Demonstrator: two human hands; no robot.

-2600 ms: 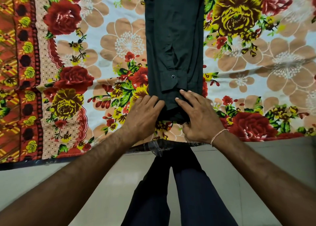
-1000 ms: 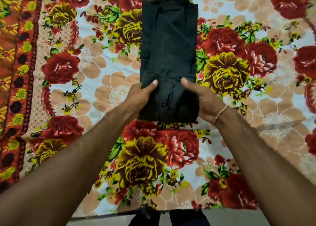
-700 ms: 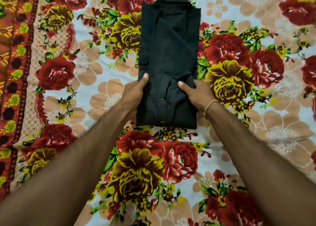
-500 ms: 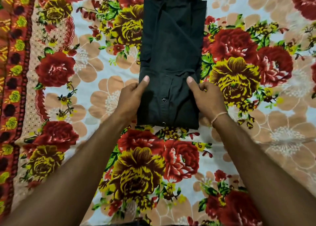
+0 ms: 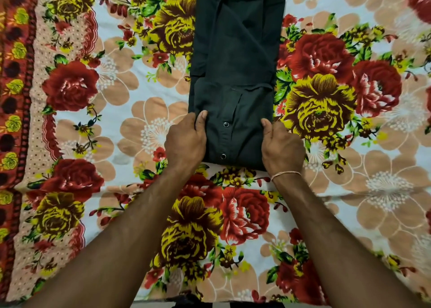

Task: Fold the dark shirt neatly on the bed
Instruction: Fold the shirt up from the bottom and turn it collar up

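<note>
At the nine o'clock edge of the view runs the orange patterned border [image 5: 14, 97] of the floral bedsheet [image 5: 116, 125] that covers the bed. Moving toward centre, the left hand [image 5: 186, 138] grips the left side of the dark shirt [image 5: 235, 74], thumb on top of the cloth and the fingers hidden beneath the edge. The shirt lies flat on the sheet from the middle up to twelve o'clock, a narrow rectangle with two snap buttons [image 5: 225, 124] showing on its near panel. At about three o'clock of that panel the right hand [image 5: 281, 146], a thin bracelet [image 5: 285, 174] at its wrist, clasps the right edge in the same way, thumb above and fingers tucked under. A few seconds ago the garment was a long strip reaching the bed's near edge; the lower end has since been carried up and laid over the body, shortening it by roughly a third (the collar end is still uncovered). One more fold toward twelve o'clock probably remains.
</note>
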